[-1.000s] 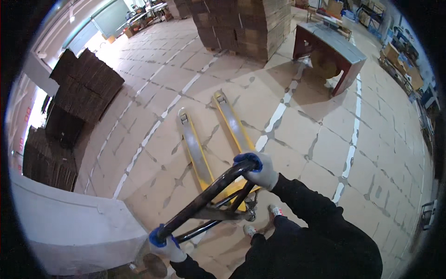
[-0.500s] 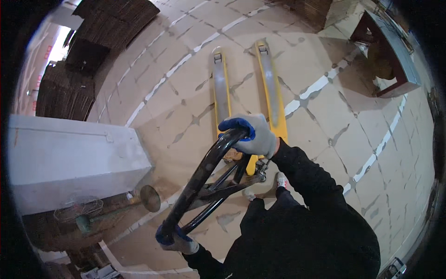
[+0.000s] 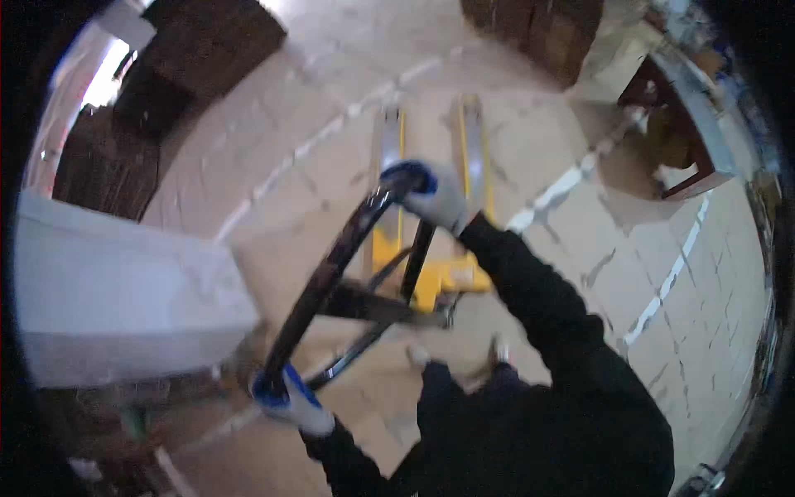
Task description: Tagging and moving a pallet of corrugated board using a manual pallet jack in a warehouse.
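Note:
A yellow pallet jack (image 3: pixel 460 277) stands on the floor ahead of my feet, its two forks pointing away from me. Its black tubular handle (image 3: pixel 319 290) slants across the middle of the view. Wrapped round the handle's near lower corner is my left hand (image 3: pixel 290 402), in a grey glove with blue on the palm side. My right hand (image 3: pixel 426 190), gloved alike, grips the far upper corner. Both sets of fingers are closed on the bar. The picture is smeared by motion, and no load lies on the forks.
A big white box-like block (image 3: pixel 132 282) stands at the left. Stacks of flattened cardboard (image 3: pixel 211 58) lie at the back left, another brown stack (image 3: pixel 538 33) at the back. On the right stands a dark desk-like piece of furniture (image 3: pixel 696 124). White lines cross the floor.
The handle and both hands have shifted a little up and left in view. The forks look shorter, and more of the jack's yellow body shows. Both hands keep their grip.

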The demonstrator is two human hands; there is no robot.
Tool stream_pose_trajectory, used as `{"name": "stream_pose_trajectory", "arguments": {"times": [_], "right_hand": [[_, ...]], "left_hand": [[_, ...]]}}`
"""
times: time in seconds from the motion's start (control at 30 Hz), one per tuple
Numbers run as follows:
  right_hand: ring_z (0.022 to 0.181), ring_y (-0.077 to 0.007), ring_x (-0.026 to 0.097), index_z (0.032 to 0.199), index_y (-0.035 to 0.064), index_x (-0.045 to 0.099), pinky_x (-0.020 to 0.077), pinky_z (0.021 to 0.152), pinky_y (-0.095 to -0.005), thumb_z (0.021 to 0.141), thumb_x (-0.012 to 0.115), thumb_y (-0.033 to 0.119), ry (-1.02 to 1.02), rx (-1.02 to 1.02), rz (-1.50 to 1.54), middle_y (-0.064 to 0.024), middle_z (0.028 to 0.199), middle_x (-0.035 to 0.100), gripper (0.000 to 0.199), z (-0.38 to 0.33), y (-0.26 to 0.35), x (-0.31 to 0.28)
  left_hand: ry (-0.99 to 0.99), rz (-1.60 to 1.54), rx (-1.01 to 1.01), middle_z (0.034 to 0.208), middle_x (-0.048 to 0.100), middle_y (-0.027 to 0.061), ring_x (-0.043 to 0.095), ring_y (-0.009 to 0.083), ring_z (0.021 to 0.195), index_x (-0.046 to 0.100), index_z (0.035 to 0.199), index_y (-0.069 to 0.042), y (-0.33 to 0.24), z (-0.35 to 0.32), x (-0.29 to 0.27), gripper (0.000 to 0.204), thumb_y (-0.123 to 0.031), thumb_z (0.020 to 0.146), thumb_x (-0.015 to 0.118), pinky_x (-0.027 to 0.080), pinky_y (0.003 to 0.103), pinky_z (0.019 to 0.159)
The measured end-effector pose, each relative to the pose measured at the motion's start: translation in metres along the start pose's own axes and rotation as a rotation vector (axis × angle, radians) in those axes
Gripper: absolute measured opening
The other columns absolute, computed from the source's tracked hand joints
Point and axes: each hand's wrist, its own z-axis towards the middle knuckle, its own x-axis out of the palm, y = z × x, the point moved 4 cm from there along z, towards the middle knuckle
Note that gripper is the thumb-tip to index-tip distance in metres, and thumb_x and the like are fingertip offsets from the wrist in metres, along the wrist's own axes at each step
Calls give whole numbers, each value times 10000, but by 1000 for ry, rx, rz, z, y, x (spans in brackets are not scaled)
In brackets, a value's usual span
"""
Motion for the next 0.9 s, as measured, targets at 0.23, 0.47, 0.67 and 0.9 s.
{"name": "stream_pose_trajectory", "arguments": {"times": [0.23, 0.47, 0.67, 0.9], "right_hand": [[760, -113, 627, 928, 33, 653, 500, 701, -262, 738, 677, 135, -74, -53, -213, -65, 811, 671, 217, 98, -15, 76], [736, -129, 640, 881, 50, 679, 497, 675, -274, 743, 670, 174, -202, -108, -307, -80, 809, 681, 186, 149, -41, 150], [683, -139, 613, 860, 9, 649, 483, 633, -284, 724, 698, 168, -340, -111, -329, -108, 747, 660, 215, 217, -74, 190], [644, -105, 577, 872, 6, 660, 474, 608, -271, 747, 695, 171, -393, -169, -272, -71, 727, 660, 210, 272, -86, 225]], "left_hand": [[187, -548, -358, 924, 594, 155, 588, 201, 771, 525, 1024, 59, 48, 58, 33, 304, 33, 758, 669, 507, 308, 697], [213, -447, -168, 898, 594, 117, 572, 174, 763, 528, 1029, 67, 125, 141, 61, 304, 21, 764, 672, 481, 285, 699], [221, -422, -4, 846, 584, 69, 549, 118, 752, 541, 995, 52, 134, 232, 98, 281, -24, 770, 691, 470, 261, 685], [273, -522, 66, 706, 552, 23, 501, 77, 568, 550, 915, 7, 193, 337, 169, 196, -74, 801, 687, 430, 219, 532]]}}
